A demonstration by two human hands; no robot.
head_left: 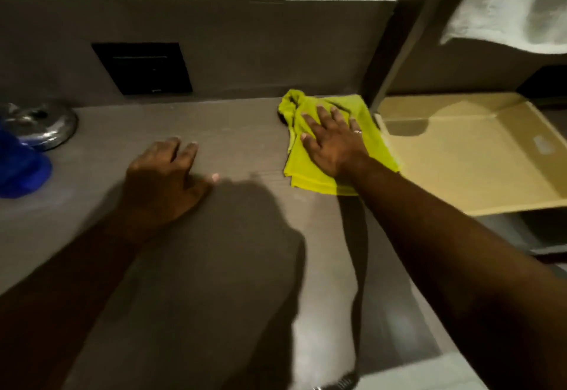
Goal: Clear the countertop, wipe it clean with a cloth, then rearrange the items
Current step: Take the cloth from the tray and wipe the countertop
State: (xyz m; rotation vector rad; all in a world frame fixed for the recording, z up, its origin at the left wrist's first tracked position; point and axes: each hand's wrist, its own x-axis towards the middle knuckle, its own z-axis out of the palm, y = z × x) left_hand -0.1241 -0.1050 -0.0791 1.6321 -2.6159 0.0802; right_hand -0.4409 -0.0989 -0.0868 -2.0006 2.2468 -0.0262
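Grey-brown stone-look counter [239,150], seen from above; most of its surface lies bare, which suggests the clearing step is largely done and wiping is under way. Rearranging is judged still to come, since no items stand back in place. Pale beige flat tray [478,156] sits past the counter's right edge on a lower level. Crumpled yellow-green wiping cloth [310,174] lies at the far right corner of the counter, touching the back wall; its long axis runs from the back edge toward the front, its bunched end pointing to the wall. Blue plastic object [21,165] and shiny round metal fitting [46,122] remain at the left edge. Right hand [333,141], fingers spread flat, presses on the cloth. Left hand [165,177] rests on the bare counter near the middle, fingers loosely bent and gripping nothing.
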